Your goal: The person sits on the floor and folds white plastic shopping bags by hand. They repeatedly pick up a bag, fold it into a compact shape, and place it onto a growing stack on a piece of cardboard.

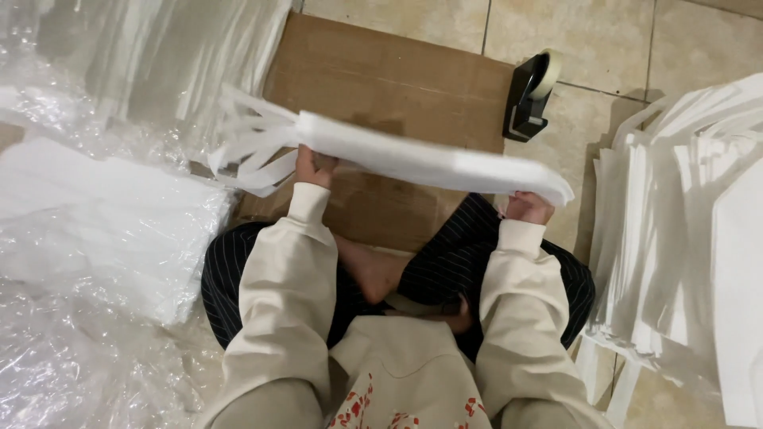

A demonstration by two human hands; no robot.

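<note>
Above cardboard (381, 87) on floor, bundle of white bags (421, 159) gripped at both ends, left hand (314, 168) and right hand (528, 208) closed; finished pile (691, 230) right, wrapped stock (103, 222) left.

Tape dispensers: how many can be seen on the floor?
1. The black tape dispenser stands on the tiled floor, beside the far right corner of the cardboard sheet. Others may be hidden under the white stacks.
</note>
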